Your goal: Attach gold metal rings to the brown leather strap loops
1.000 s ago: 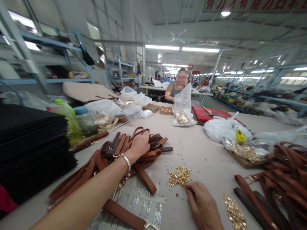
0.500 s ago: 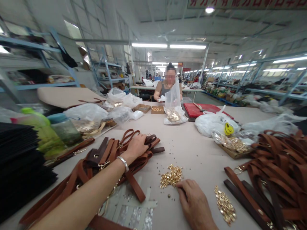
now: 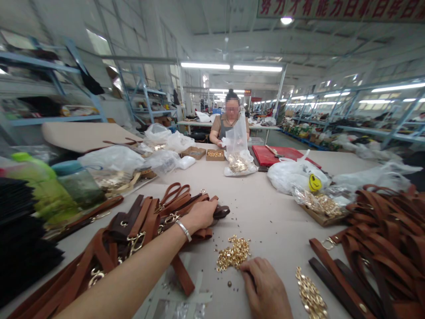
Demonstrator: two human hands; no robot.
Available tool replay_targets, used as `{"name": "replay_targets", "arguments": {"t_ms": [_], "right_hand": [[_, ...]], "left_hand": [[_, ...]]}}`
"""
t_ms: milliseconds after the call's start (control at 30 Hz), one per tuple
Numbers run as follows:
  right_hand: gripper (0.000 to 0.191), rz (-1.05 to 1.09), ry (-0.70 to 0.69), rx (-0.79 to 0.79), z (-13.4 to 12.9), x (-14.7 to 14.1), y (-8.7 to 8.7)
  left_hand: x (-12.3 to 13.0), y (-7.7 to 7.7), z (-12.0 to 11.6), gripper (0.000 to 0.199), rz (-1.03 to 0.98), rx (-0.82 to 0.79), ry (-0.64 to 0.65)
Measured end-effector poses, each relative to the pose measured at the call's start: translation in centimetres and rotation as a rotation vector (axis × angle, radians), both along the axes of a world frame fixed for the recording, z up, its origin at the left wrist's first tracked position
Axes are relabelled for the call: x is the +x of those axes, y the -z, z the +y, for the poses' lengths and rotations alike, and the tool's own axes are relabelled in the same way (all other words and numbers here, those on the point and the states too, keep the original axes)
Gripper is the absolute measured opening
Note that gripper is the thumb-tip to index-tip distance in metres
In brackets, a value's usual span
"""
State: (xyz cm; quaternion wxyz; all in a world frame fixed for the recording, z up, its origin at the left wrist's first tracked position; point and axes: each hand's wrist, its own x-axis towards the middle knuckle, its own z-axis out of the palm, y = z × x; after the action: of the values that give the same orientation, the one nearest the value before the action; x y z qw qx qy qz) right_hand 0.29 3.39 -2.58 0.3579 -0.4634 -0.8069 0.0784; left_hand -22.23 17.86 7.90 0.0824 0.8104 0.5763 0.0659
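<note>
My left hand (image 3: 202,215), a bangle at its wrist, is closed around a leather strap (image 3: 222,212) whose dark brown looped end sticks out beyond the fingers. Beneath that arm spreads a heap of brown leather straps (image 3: 151,219) with gold clasps and rings. My right hand (image 3: 265,283) rests on the table, its fingers curled together and the fingertips at the edge of a pile of small gold metal fittings (image 3: 234,253). Anything between those fingertips is hidden. A small round stud (image 3: 229,284) lies just left of this hand.
More gold fittings (image 3: 311,294) and a large heap of brown straps (image 3: 381,248) lie at right. White plastic bags (image 3: 295,175) and a red board (image 3: 274,156) sit farther back. A bottle (image 3: 43,186) and black stack (image 3: 23,239) stand at left. A person (image 3: 229,122) sits opposite.
My left hand has moved right across the strap heap, and the dark looped end now points right. My right hand stays beside the gold pile. The camera view has shifted slightly.
</note>
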Motion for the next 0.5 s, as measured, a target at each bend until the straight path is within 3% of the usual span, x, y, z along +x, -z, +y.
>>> {"name": "replay_targets", "arguments": {"t_ms": [133, 300, 400, 500], "right_hand": [[0.018, 0.007, -0.008, 0.016, 0.2, 0.4, 0.5], [0.015, -0.002, 0.005, -0.072, -0.2, 0.5, 0.1], [0.016, -0.002, 0.020, -0.099, -0.2, 0.6, -0.1], [0.018, 0.000, 0.030, -0.101, -0.2, 0.7, -0.2]], "left_hand": [[-1.3, -1.3, -0.3, 0.027, -0.174, 0.122, -0.074], [-5.7, -6.5, -1.4, 0.021, -0.506, 0.417, -0.227], [-7.9, -9.4, -3.4, 0.017, -0.687, 0.631, -0.299], [-8.9, -10.2, -6.9, 0.013, -0.811, 0.780, -0.362]]}}
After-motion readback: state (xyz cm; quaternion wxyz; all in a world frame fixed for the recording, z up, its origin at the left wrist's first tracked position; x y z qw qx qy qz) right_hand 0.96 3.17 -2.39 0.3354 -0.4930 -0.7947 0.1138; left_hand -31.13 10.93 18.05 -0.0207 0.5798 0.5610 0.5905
